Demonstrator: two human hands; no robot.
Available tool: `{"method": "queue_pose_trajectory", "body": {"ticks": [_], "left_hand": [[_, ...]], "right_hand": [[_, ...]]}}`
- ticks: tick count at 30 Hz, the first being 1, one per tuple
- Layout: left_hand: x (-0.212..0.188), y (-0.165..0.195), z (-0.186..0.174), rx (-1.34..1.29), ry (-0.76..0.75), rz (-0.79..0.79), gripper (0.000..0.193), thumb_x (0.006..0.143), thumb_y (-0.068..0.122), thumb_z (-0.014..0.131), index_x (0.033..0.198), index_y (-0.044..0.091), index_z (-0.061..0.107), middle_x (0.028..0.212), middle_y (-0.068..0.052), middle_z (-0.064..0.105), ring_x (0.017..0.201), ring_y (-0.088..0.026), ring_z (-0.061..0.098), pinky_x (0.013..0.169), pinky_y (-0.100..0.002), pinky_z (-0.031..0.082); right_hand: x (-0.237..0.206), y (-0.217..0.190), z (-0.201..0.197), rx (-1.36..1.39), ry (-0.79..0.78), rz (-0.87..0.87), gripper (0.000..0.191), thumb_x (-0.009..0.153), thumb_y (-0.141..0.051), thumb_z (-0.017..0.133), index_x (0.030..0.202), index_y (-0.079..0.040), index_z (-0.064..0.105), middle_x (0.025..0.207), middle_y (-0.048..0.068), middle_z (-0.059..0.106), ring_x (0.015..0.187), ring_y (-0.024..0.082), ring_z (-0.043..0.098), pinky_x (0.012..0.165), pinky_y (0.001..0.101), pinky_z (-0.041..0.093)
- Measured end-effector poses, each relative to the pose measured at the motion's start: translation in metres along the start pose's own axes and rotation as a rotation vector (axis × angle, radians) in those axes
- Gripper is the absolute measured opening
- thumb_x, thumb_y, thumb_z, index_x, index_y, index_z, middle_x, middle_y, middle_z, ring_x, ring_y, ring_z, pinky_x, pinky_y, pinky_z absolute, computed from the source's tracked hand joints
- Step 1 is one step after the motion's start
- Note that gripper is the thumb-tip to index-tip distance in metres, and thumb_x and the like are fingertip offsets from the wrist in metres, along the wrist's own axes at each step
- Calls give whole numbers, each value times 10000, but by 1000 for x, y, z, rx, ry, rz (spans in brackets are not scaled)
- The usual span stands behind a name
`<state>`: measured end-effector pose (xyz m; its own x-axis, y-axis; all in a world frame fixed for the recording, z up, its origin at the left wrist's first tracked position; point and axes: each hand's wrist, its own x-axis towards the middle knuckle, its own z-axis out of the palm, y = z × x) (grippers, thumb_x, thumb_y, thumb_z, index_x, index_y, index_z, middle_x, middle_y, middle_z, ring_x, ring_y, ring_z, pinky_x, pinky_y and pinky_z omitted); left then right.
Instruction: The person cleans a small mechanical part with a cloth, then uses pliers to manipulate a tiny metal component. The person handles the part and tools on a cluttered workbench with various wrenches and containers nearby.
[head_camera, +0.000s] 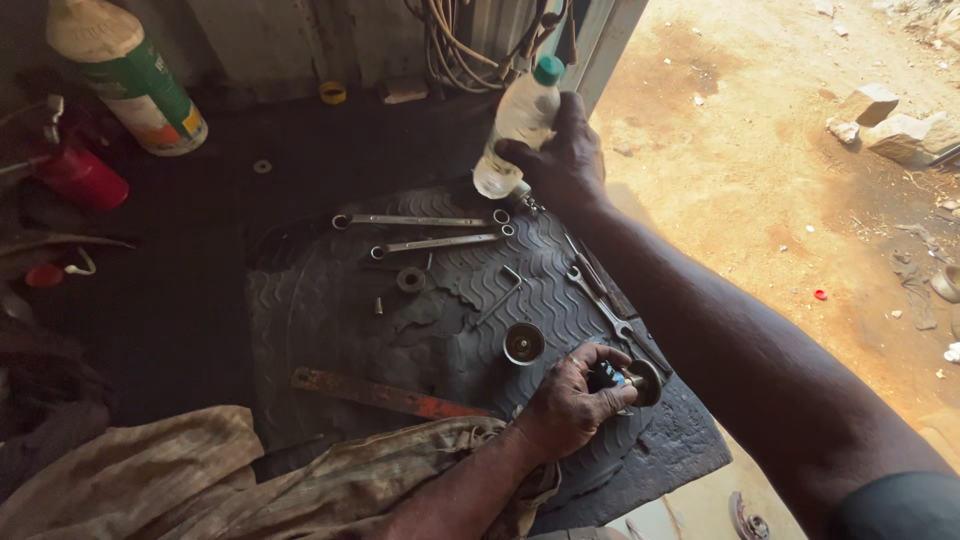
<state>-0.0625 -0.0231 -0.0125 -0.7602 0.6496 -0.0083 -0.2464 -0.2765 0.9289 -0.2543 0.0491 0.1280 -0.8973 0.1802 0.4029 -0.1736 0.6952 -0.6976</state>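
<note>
On the ribbed rubber mat (330, 330), from left to right, lie a rusty flat bar (385, 395), two long spanners (425, 232), and a small metal cup (523, 343). Next, the left hand (572, 403) is closed around a small round metal part (640, 380) low on the mat. Farther right and up, the right hand (562, 160) grips a tilted clear plastic bottle (518, 122) above the mat's far edge.
</note>
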Motion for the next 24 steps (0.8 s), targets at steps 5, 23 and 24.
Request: {"method": "queue_pose_trajectory", "body": {"ticks": [5,23,24], "left_hand": [[4,-6,2,7,15,39,304,937,129,749,1188,9,629,959,-36,695,857,-69,639,745,-234,551],[13,-16,36,-634,123,-218,336,1087,360,470,1090,56,615,887,-73,635,660,-146,598,594,-288,496],[17,-14,47,-622,119,-217,331,1087,362,472,1061,63,613,863,-72,623,636,-143,587,574,-284,480]], "right_hand": [[3,2,24,-50,-102,21,727,761,-376,922,1259,-51,504,1245,194,678,1183,355,655,982,451,517],[-223,96,-186,-375,-368,-697,804,694,-453,861,1319,-39,569,1136,174,722,961,320,722,790,400,574],[-226,102,-192,-366,-336,-676,763,719,-412,868,1314,-40,568,1130,167,727,954,312,728,788,396,571]]}}
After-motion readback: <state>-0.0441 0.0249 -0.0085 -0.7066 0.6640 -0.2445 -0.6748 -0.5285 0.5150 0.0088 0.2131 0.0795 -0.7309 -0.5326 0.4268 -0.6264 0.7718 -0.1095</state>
